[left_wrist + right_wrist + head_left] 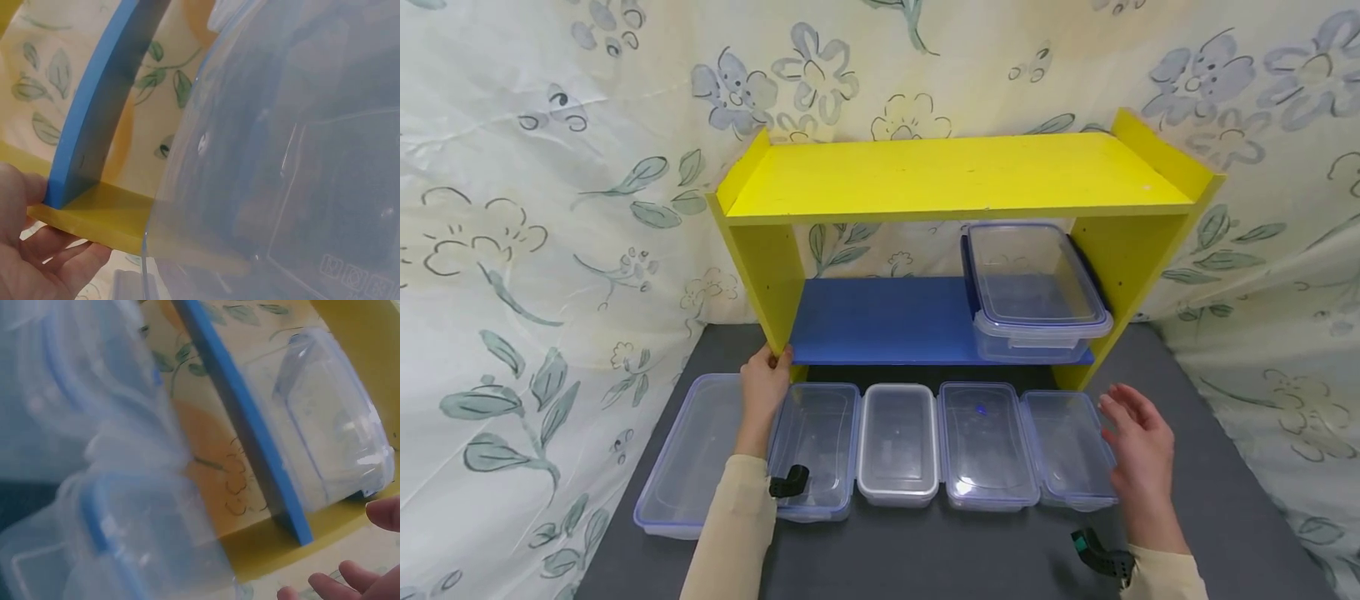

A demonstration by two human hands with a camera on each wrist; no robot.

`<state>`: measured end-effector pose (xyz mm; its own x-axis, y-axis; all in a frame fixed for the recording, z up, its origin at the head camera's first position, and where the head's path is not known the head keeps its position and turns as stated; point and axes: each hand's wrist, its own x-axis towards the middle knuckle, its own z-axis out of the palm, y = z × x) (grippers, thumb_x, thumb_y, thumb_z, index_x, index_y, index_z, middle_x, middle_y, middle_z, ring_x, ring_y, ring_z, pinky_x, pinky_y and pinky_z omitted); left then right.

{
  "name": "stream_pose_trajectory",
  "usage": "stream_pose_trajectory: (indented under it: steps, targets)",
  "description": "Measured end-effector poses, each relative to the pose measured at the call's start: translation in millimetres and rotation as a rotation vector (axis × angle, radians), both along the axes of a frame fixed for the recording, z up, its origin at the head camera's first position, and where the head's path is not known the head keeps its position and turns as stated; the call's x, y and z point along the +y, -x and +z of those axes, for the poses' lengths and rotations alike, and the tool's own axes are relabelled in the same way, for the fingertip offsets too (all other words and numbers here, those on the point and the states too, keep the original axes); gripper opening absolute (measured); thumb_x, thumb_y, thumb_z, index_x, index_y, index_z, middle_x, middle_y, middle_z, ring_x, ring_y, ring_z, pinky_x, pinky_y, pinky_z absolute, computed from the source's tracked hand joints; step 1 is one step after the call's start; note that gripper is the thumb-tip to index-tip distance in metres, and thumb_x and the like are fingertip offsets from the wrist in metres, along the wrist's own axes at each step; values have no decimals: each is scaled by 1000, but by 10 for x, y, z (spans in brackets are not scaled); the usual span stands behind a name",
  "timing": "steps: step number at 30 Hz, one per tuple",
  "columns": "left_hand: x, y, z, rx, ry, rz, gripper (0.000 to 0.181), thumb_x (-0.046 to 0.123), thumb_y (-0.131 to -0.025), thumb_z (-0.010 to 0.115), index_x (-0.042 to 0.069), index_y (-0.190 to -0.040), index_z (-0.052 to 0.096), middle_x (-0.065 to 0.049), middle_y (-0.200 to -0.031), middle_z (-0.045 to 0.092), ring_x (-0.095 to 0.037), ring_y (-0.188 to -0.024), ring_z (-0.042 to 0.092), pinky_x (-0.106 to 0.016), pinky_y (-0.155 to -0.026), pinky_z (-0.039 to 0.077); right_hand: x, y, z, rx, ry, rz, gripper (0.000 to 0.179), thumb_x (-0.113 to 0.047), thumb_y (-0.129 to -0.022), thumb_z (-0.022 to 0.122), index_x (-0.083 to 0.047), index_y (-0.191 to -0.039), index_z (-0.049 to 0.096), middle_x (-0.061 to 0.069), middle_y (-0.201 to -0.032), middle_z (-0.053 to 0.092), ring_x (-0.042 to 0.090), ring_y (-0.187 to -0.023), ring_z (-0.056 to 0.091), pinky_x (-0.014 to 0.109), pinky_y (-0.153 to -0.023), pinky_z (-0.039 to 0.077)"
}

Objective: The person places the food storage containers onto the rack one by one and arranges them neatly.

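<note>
My left hand (766,383) grips the lower front edge of the yellow left side panel of a small shelf unit (962,175). In the left wrist view its thumb lies by the end of the blue shelf (94,119) and the fingers (84,265) curl round the panel's outer side. My right hand (1138,437) is held just right of the unit's right panel, fingers loosely bent, nothing in it. A clear lidded food container (1037,283) with a blue rim sits at the right end of the blue shelf.
Before the unit, a row of clear plastic containers stands on the dark table (910,554): a large one (688,450) at far left, a white-rimmed one (898,442) mid-row, a blue-rimmed one (988,442) beside it, a smaller one (1067,446) at right. Floral cloth (587,250) hangs behind.
</note>
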<state>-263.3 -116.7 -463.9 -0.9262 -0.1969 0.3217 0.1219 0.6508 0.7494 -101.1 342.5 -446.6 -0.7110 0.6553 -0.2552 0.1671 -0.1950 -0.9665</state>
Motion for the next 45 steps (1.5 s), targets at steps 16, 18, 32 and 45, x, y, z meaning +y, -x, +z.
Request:
stream_pose_trajectory:
  steps: [16, 18, 32, 45]
  targets:
    - [-12, 28, -12, 3, 7, 7, 24, 28, -96, 58, 6, -89, 64, -15, -73, 66, -29, -61, 58, -30, -54, 41, 151, -143, -333, -253, -267, 156, 61, -39, -97, 53, -26, -152, 32, 6, -161, 26, 36, -147, 24, 59, -115, 22]
    - [-25, 33, -13, 5, 13, 13, 25, 28, -96, 58, 6, -89, 65, -15, -73, 66, -29, -61, 58, -30, -54, 41, 151, -149, -373, -257, -268, 182, 62, -38, -97, 54, -23, -153, 30, 9, -161, 25, 38, -147, 23, 60, -115, 21]
    - [15, 8, 13, -28, 22, 16, 27, 31, -97, 57, 6, -92, 65, -15, -74, 66, -29, -63, 58, -31, -55, 41, 215, -283, -622, -257, -200, 272, 61, -32, -100, 51, -19, -154, 27, 10, -161, 21, 30, -150, 17, 51, -120, 16]
    - [21, -2, 20, -18, 2, 14, 25, 30, -97, 57, 7, -90, 64, -14, -71, 64, -28, -59, 55, -31, -53, 39, 196, -421, -819, -225, -122, 241, 72, -34, -96, 59, -28, -155, 19, 12, -161, 15, 21, -149, 15, 31, -122, 13]
